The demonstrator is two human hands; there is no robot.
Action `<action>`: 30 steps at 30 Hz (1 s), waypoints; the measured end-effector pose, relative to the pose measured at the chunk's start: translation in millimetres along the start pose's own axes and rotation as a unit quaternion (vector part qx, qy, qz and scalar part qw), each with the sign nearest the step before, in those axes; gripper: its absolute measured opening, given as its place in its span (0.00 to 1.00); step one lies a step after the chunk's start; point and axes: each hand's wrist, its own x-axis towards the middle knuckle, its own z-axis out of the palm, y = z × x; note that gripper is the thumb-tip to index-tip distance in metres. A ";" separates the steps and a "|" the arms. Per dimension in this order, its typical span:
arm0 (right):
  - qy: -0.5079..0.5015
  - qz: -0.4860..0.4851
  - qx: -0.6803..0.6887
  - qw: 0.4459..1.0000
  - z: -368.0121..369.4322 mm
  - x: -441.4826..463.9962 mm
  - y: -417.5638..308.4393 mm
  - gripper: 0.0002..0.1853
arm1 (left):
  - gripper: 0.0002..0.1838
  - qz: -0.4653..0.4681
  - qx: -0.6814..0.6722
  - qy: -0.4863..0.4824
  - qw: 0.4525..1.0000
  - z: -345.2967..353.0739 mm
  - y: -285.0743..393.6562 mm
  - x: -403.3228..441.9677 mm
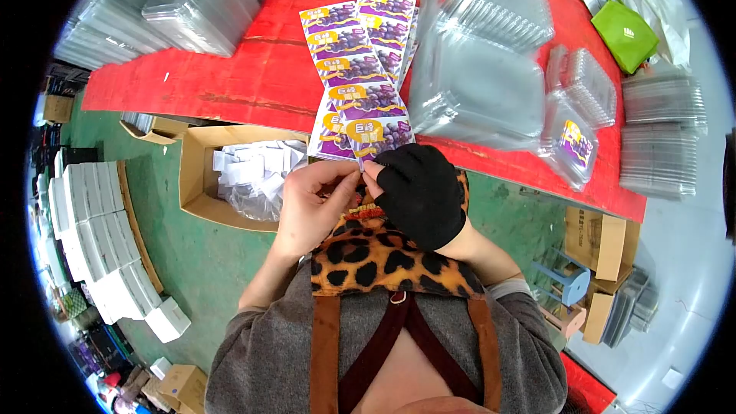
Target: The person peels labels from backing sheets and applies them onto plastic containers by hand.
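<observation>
sheets [354, 69] of purple grape labels [377, 136] lie fanned and overlapping on the red counter [192, 84], their lower end reaching its near edge, right in front of the person. there the bare left hand [320, 203] has thumb and forefinger pressed together, seemingly pinching the bottom edge of the front sheet. the right hand [414, 193], in a black fingerless glove [418, 199], meets it fingertip to fingertip; the glove hides much of its grip, so i cannot tell what, if anything, it pinches.

as for progress, one small clear container [571, 149] at the counter's right already wears a grape label. the big container stack [483, 84] beside the sheets shows none, nor does the left stack [203, 8], and the sheets look well filled with labels, so i'd judge much more is left than done.

around this, the big stack crowds the right side of the sheets, though nothing seems to block the hands. a green bag [625, 34] lies at the far right. below the counter, an open carton [192, 184] holds white scraps [264, 165], near the left forearm.
</observation>
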 end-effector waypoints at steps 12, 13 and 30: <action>-0.033 0.088 0.045 0.995 -13.0 7.5 -1.1 0.12 | 0.04 0.139 0.161 0.032 0.977 10.4 8.8 5.0; -0.021 0.104 0.081 0.991 -14.5 9.3 1.7 0.11 | 0.04 0.140 0.161 0.034 0.976 9.8 8.0 4.4; -0.039 0.166 0.258 0.951 -29.9 8.3 20.1 0.09 | 0.04 0.044 -0.065 -0.006 0.997 -1.8 -16.9 2.8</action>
